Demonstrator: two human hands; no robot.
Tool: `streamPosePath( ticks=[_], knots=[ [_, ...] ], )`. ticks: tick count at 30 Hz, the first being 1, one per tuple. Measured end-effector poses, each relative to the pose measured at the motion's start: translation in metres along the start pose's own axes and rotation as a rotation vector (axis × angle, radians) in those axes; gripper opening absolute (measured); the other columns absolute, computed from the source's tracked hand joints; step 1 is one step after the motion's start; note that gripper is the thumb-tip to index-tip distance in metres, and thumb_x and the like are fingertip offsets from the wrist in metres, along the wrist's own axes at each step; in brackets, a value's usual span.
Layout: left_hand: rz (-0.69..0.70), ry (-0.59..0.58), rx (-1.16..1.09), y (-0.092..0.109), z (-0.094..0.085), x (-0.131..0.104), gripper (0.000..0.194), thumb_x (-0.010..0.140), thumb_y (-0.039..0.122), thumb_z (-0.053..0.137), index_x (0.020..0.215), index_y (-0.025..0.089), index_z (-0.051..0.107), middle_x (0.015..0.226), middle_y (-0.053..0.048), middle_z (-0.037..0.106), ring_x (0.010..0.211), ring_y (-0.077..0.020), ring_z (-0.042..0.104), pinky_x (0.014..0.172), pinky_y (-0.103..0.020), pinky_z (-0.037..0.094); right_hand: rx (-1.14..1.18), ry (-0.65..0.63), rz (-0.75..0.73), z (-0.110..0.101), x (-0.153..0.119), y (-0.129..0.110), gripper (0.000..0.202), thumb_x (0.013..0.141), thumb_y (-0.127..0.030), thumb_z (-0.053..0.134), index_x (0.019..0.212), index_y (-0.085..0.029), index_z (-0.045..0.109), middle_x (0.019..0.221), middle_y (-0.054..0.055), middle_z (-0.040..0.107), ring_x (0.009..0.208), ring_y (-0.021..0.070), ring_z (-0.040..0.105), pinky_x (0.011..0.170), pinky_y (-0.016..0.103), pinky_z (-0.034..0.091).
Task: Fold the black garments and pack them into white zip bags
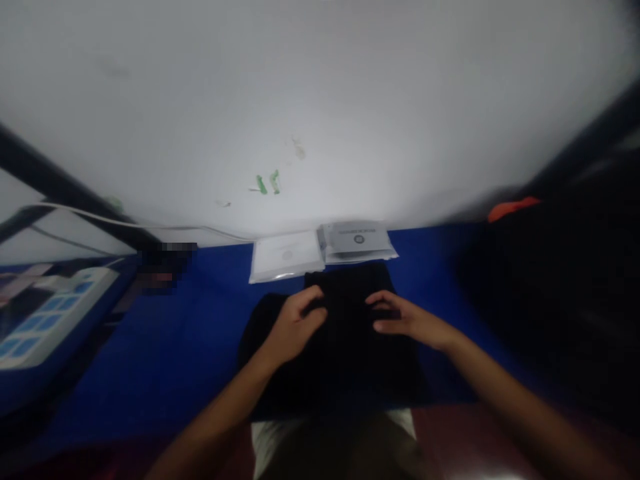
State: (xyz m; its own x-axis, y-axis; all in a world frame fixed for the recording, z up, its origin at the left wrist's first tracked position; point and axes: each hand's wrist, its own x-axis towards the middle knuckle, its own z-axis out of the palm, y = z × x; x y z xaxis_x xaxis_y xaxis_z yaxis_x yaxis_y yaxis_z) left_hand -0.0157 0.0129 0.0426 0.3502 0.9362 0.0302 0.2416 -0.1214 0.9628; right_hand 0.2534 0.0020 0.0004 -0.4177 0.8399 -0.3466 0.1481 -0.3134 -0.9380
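Observation:
A black cloth item (350, 353), perhaps a garment, lies spread over the front of the blue table; its kind is hard to make out in the dim light. On its left part rests my left hand (299, 320), thumb and fingers apart. My right hand (400, 317) is over its right part, fingers loosely curved with a gap between thumb and forefinger. Neither hand visibly grips the cloth. Just beyond it lie two flat plastic packets side by side, a white one (287, 255) and a grey one with a round logo (357, 241).
The blue tabletop (195, 320) meets a white wall (350, 120). At left stands a pale tray or box with blue squares (50, 317), and a white cable (165, 227) runs along the wall. A large dark mass (560, 293) with an orange piece (513, 209) fills the right side.

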Motion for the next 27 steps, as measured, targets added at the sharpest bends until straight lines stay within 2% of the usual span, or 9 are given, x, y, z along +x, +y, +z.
streamPosePath(
  ticks=[3, 5, 9, 12, 14, 17, 20, 23, 27],
  knots=[
    [-0.191, 0.431, -0.334, -0.022, -0.036, -0.025, 0.035, 0.060, 0.035, 0.068, 0.089, 0.016, 0.067, 0.075, -0.002, 0.066, 0.069, -0.0196, 0.061, 0.065, -0.029, 0.047, -0.150, -0.031, -0.102, -0.001, -0.003, 0.000, 0.050, 0.075, -0.032, 0.075, 0.119, -0.025, 0.053, 0.116, 0.004, 0.057, 0.110, 0.0211, 0.055, 0.090, 0.034, 0.048],
    [-0.297, 0.529, -0.452, -0.039, -0.056, -0.044, 0.044, 0.053, 0.034, 0.071, 0.093, 0.015, 0.069, 0.076, -0.004, 0.069, 0.067, -0.0215, 0.062, 0.064, -0.030, 0.048, -0.196, 0.007, -0.137, -0.006, -0.004, 0.000, 0.045, 0.079, -0.032, 0.071, 0.119, -0.025, 0.053, 0.117, 0.005, 0.056, 0.114, 0.0225, 0.053, 0.095, 0.037, 0.046],
    [-0.370, 0.489, -0.291, -0.063, -0.095, -0.075, 0.039, 0.055, 0.038, 0.069, 0.088, 0.017, 0.069, 0.065, -0.001, 0.065, 0.056, -0.0191, 0.059, 0.056, -0.029, 0.047, -0.309, 0.060, -0.139, -0.020, -0.005, -0.001, 0.042, 0.081, -0.034, 0.066, 0.119, -0.025, 0.054, 0.118, 0.005, 0.058, 0.114, 0.0241, 0.054, 0.098, 0.040, 0.044],
    [-0.386, 0.275, 0.165, -0.069, -0.119, -0.084, 0.026, 0.066, 0.044, 0.066, 0.073, 0.019, 0.064, 0.059, 0.002, 0.059, 0.054, -0.0168, 0.055, 0.055, -0.027, 0.047, -0.484, 0.043, -0.119, -0.027, -0.008, -0.002, 0.039, 0.083, -0.038, 0.064, 0.119, -0.026, 0.055, 0.116, 0.005, 0.061, 0.107, 0.0257, 0.058, 0.095, 0.042, 0.046],
    [-0.327, 0.256, 0.495, -0.067, -0.126, -0.083, 0.026, 0.073, 0.047, 0.061, 0.073, 0.020, 0.061, 0.067, 0.001, 0.061, 0.063, -0.0180, 0.057, 0.062, -0.028, 0.049, -0.616, 0.037, -0.107, -0.026, -0.012, -0.005, 0.039, 0.085, -0.041, 0.061, 0.121, -0.025, 0.055, 0.113, 0.006, 0.063, 0.102, 0.0262, 0.060, 0.092, 0.044, 0.048],
    [-0.082, 0.333, 0.809, -0.055, -0.116, -0.074, 0.028, 0.079, 0.046, 0.061, 0.092, 0.021, 0.061, 0.093, -0.005, 0.065, 0.089, -0.0234, 0.060, 0.083, -0.036, 0.050, -0.805, 0.079, -0.192, -0.018, -0.018, -0.010, 0.047, 0.085, -0.043, 0.062, 0.127, -0.024, 0.052, 0.126, 0.010, 0.057, 0.116, 0.0284, 0.055, 0.101, 0.046, 0.043],
    [0.177, 0.023, 0.851, -0.038, -0.089, -0.060, 0.036, 0.080, 0.039, 0.066, 0.111, 0.024, 0.058, 0.125, -0.008, 0.056, 0.117, -0.0267, 0.051, 0.100, -0.042, 0.045, -0.962, 0.063, -0.303, -0.007, -0.022, -0.013, 0.058, 0.080, -0.042, 0.068, 0.132, -0.024, 0.050, 0.142, 0.012, 0.044, 0.132, 0.0299, 0.041, 0.110, 0.047, 0.036],
    [0.288, -0.267, 0.823, -0.025, -0.064, -0.045, 0.042, 0.080, 0.030, 0.068, 0.120, 0.027, 0.055, 0.136, -0.007, 0.049, 0.126, -0.0263, 0.044, 0.104, -0.043, 0.042, -1.057, -0.001, -0.339, 0.000, -0.025, -0.013, 0.059, 0.077, -0.035, 0.072, 0.131, -0.024, 0.051, 0.147, 0.011, 0.041, 0.135, 0.0302, 0.037, 0.111, 0.048, 0.035],
    [0.361, -0.356, 0.817, -0.018, -0.051, -0.025, 0.023, 0.086, 0.019, 0.057, 0.109, 0.024, 0.059, 0.120, -0.005, 0.059, 0.116, -0.0232, 0.051, 0.100, -0.042, 0.042, -1.108, 0.018, -0.367, -0.001, -0.029, -0.010, 0.042, 0.076, -0.018, 0.067, 0.117, -0.020, 0.058, 0.140, 0.012, 0.048, 0.131, 0.0282, 0.043, 0.108, 0.045, 0.038]
  ],
)
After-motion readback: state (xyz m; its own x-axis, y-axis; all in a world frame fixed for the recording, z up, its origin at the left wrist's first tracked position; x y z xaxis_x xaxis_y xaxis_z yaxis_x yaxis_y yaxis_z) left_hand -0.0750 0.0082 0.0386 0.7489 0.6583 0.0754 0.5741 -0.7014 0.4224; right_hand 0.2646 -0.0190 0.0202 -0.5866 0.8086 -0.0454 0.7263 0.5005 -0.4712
